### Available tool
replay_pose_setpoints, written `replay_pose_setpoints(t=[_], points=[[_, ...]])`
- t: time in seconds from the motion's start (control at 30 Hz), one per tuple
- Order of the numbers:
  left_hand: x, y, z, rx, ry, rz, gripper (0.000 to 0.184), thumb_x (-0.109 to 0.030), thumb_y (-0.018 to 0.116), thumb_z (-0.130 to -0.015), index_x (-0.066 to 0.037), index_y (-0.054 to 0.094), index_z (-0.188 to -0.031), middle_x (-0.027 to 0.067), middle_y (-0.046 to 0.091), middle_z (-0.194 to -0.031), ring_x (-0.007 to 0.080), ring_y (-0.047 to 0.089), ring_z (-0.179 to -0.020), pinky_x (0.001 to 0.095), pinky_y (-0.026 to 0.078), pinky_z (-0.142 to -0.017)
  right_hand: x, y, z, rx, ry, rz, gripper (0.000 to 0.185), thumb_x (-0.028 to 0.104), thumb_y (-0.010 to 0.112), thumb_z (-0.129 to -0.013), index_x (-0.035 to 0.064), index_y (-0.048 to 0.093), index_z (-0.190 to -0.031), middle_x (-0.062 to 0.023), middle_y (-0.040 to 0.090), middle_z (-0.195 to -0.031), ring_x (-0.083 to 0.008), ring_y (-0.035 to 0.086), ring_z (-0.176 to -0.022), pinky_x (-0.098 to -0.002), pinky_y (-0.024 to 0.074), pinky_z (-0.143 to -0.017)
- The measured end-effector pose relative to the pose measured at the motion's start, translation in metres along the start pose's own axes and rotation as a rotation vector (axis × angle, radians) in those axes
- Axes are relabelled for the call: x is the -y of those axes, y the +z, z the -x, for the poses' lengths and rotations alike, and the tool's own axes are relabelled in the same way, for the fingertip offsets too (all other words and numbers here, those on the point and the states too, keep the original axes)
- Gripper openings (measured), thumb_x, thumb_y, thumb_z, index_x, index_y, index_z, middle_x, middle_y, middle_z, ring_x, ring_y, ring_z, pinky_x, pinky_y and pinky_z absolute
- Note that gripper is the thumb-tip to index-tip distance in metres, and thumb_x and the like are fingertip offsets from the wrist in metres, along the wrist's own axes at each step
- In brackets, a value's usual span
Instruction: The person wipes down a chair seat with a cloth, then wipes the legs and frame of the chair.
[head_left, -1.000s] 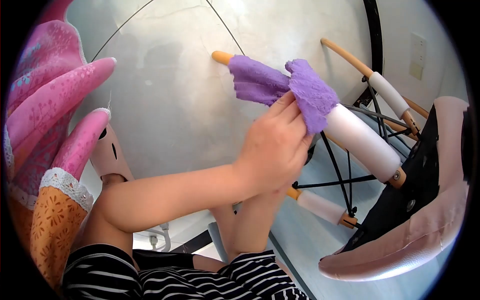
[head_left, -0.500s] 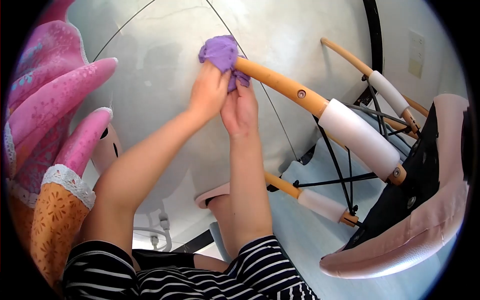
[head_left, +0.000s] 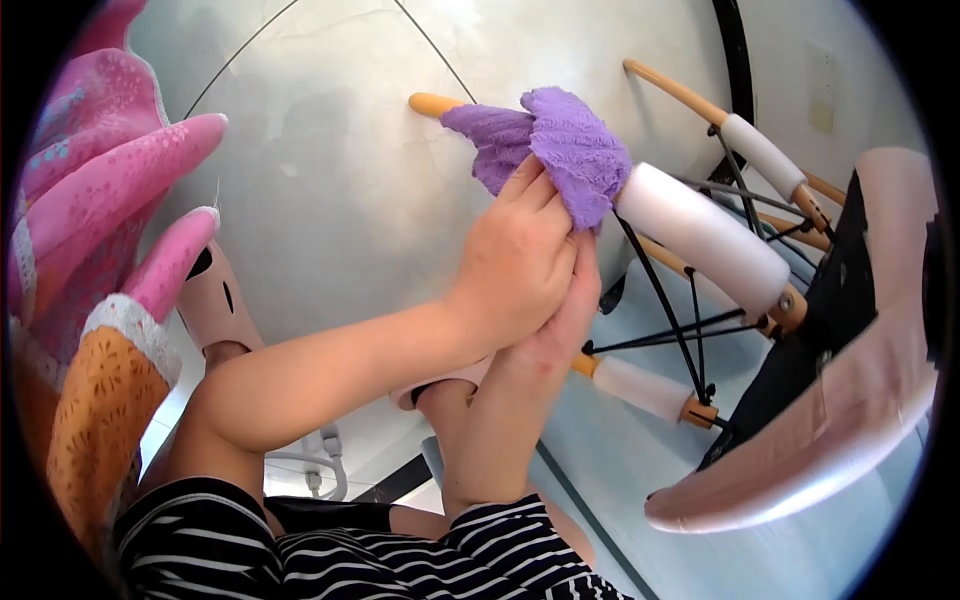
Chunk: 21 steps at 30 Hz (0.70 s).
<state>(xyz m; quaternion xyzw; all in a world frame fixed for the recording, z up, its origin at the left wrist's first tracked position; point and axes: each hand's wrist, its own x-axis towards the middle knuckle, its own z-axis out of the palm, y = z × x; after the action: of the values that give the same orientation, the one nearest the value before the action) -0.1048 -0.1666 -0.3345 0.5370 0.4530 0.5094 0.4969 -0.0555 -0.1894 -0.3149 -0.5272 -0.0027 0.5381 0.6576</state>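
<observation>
A purple cloth (head_left: 580,150) is wrapped around a wooden chair leg, close to the leg's white sleeve (head_left: 705,240). The leg's rounded tip (head_left: 432,104) sticks out past the cloth on the left. My left hand (head_left: 520,255) is closed on the cloth from the near side, its fingertips hidden in the folds. Just below and to the right, my right hand (head_left: 585,280) presses up against the cloth's lower edge, partly covered by the left one. The chair lies tipped over, with its pink padded seat (head_left: 800,450) at the right.
Another sleeved chair leg (head_left: 680,90) reaches toward the wall at upper right, and a lower leg (head_left: 640,388) sits nearer me. Black metal rods (head_left: 665,310) cross between the legs. Pink and orange patterned fabric (head_left: 130,200) hangs at the left. A white pipe (head_left: 330,460) is near the floor.
Both hands and the purple cloth have slid along the chair leg from its tip toward the white sleeve, moving right and slightly down. The tip is now uncovered.
</observation>
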Motion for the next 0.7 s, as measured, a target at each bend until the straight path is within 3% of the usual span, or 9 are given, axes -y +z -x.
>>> replay_pose_setpoints(t=[0.2, 0.33, 0.43, 0.53, 0.63, 0.7], points=[[-0.008, -0.004, 0.010, -0.004, 0.043, 0.015, 0.023, -0.004, 0.051, -0.082, 0.001, 0.059, -0.103, 0.0197, 0.057, -0.105, 0.0390, 0.054, -0.094, 0.0412, 0.046, -0.078, 0.008, 0.005, 0.021, -0.085, -0.085, 0.160, 0.028, 0.012, 0.043, -0.096, 0.0008, 0.048, -0.122, -0.0068, 0.056, -0.114, -0.0153, 0.056, -0.101, -0.0287, 0.0473, -0.087], [-0.023, -0.015, 0.021, 0.121, -0.102, 0.020, 0.023, -0.006, 0.049, -0.084, 0.001, 0.058, -0.104, 0.0180, 0.058, -0.103, 0.0356, 0.055, -0.091, 0.0378, 0.046, -0.078, 0.020, 0.003, 0.041, -0.046, -0.147, 0.298, 0.030, 0.007, 0.036, -0.097, 0.0017, 0.047, -0.125, -0.0104, 0.053, -0.122, -0.0191, 0.054, -0.110, -0.0320, 0.0444, -0.095], [-0.037, -0.018, 0.026, 0.160, -0.291, 0.188, 0.022, -0.008, 0.048, -0.087, 0.002, 0.057, -0.105, 0.0129, 0.060, -0.100, 0.0270, 0.058, -0.089, 0.0341, 0.046, -0.079, 0.026, 0.000, 0.057, -0.091, -0.149, 0.193, 0.028, 0.006, 0.039, -0.095, 0.0011, 0.049, -0.120, -0.0090, 0.056, -0.117, -0.0182, 0.057, -0.104, -0.0308, 0.0483, -0.089], [-0.051, -0.017, 0.014, 0.095, -0.533, 0.447, 0.023, -0.011, 0.048, -0.088, 0.001, 0.058, -0.104, 0.0050, 0.061, -0.096, 0.0134, 0.056, -0.087, 0.0284, 0.045, -0.078, 0.036, 0.000, 0.072, -0.061, -0.179, 0.019, 0.030, 0.005, 0.035, -0.094, 0.0004, 0.048, -0.120, -0.0111, 0.054, -0.121, -0.0215, 0.052, -0.112, -0.0376, 0.0430, -0.097], [-0.089, -0.033, -0.004, -0.004, -0.710, 0.821, 0.022, -0.013, 0.050, -0.086, -0.001, 0.059, -0.102, 0.0050, 0.060, -0.093, 0.0135, 0.056, -0.084, 0.0264, 0.045, -0.076, 0.046, 0.018, 0.094, -0.060, -0.155, -0.173, 0.032, 0.008, 0.033, -0.093, 0.0002, 0.047, -0.121, -0.0122, 0.051, -0.125, -0.0237, 0.048, -0.119, -0.0413, 0.0367, -0.103], [-0.119, -0.043, -0.008, 0.031, -0.721, 0.759, 0.021, -0.016, 0.050, -0.085, -0.002, 0.058, -0.098, 0.0051, 0.060, -0.089, 0.0143, 0.056, -0.081, 0.0277, 0.044, -0.075, 0.056, 0.033, 0.114, -0.030, -0.114, -0.286, 0.034, 0.009, 0.033, -0.092, 0.0005, 0.047, -0.121, -0.0117, 0.051, -0.126, -0.0241, 0.048, -0.119, -0.0420, 0.0357, -0.104]])
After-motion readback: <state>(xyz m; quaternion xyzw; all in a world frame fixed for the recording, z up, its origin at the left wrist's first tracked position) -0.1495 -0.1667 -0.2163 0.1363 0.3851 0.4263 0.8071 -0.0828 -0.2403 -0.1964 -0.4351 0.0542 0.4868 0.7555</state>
